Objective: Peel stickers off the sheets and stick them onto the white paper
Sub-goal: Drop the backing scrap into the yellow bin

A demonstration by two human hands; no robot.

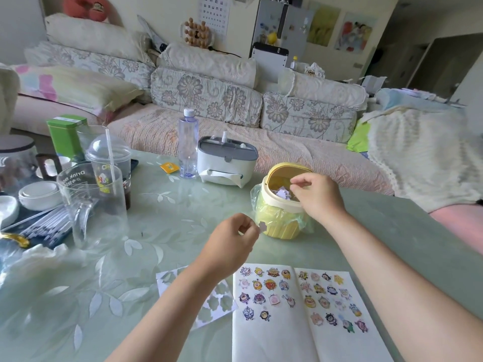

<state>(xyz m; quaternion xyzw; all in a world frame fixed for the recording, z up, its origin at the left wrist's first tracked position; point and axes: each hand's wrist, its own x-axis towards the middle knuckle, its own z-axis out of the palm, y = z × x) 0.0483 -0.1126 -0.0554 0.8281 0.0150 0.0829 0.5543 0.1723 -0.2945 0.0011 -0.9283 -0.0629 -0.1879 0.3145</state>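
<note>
The white paper (277, 335) lies open at the table's near edge, with several cartoon stickers on both its pages. Left of it, partly under my left forearm, lies a sticker sheet (217, 301) with empty flower-shaped cut-outs. My left hand (230, 241) is raised above the table and pinches a small pale flower-shaped sticker (261, 226) at its fingertips. My right hand (317, 195) hovers over the open yellow mini bin (277, 223), thumb and forefinger pinched together; whether a scrap is between them I cannot tell. Paper scraps lie inside the bin.
A white tissue box (224, 163) and a clear water bottle (187, 145) stand behind the bin. Glass jug (88, 205), domed drink cup (109, 163), green tin (66, 134), bowls and pens crowd the left. A sofa runs along the far side.
</note>
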